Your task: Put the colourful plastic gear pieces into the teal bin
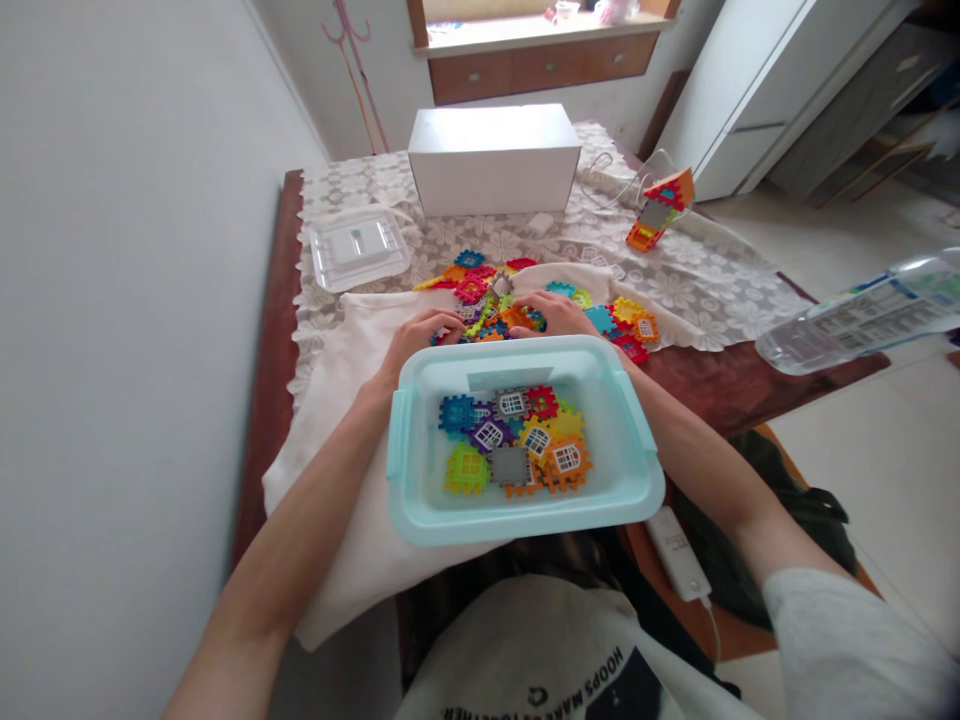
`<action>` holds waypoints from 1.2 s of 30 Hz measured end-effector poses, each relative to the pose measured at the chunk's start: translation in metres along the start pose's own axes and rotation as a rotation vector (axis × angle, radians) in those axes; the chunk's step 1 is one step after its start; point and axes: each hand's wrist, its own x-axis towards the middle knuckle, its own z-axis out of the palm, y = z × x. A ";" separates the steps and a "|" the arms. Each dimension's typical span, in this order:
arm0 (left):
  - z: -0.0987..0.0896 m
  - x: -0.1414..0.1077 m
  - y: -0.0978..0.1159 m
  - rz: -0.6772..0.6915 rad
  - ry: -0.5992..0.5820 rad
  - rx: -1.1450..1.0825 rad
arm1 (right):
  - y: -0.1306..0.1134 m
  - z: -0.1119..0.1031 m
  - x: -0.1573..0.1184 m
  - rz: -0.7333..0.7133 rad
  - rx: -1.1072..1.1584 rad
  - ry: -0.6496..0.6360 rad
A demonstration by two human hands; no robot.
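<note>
Beyond a light-teal plastic bin, both my hands reach into a pile of colourful toothed building pieces. My left hand is curled at the pile's left edge, by a dark blue piece; what its fingers hold is unclear. My right hand has thumb and fingers closed around an orange building piece. The bin's far rim hides the lower part of both hands. Inside the bin lie several pieces, among them a lime green square, a grey square and an orange window piece.
A white box stands at the table's back. To its left lies a clear lid. An assembled orange-and-red tower stands at right. A plastic bottle leans in at the right edge. White cloth covers the front left.
</note>
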 end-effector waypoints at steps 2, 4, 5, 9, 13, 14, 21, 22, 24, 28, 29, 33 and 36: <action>0.000 0.000 0.001 -0.005 0.004 0.010 | -0.002 -0.001 0.000 0.025 -0.013 0.010; 0.000 0.000 0.002 -0.014 0.004 0.031 | -0.005 -0.002 0.000 0.035 -0.026 -0.001; 0.001 0.000 0.002 -0.022 0.007 0.048 | -0.006 -0.003 0.000 0.038 -0.031 -0.009; 0.001 0.001 0.002 -0.068 0.000 0.111 | -0.009 -0.005 0.000 0.045 -0.029 -0.021; -0.001 0.002 0.003 -0.089 -0.035 0.114 | -0.009 -0.005 0.001 0.039 -0.031 -0.029; -0.001 0.002 0.003 -0.087 -0.037 0.114 | -0.008 -0.004 0.001 0.040 -0.036 -0.025; 0.000 0.002 0.000 -0.067 -0.039 0.093 | -0.005 0.000 -0.001 0.051 -0.015 0.010; 0.000 0.002 -0.001 -0.070 -0.038 0.093 | -0.004 0.001 -0.001 0.055 -0.008 0.017; 0.001 0.002 -0.002 -0.068 -0.033 0.083 | -0.004 0.002 -0.002 0.055 0.010 0.023; -0.002 0.000 -0.002 -0.017 -0.033 0.006 | -0.004 0.002 -0.003 0.035 0.021 0.022; -0.003 0.000 -0.001 -0.007 -0.034 -0.010 | -0.004 0.001 -0.003 0.032 0.015 0.018; -0.005 -0.002 -0.001 -0.003 -0.035 -0.029 | -0.008 -0.001 -0.001 0.050 -0.021 -0.013; -0.002 -0.002 -0.004 0.007 -0.017 -0.031 | -0.008 -0.002 0.001 0.068 -0.031 -0.024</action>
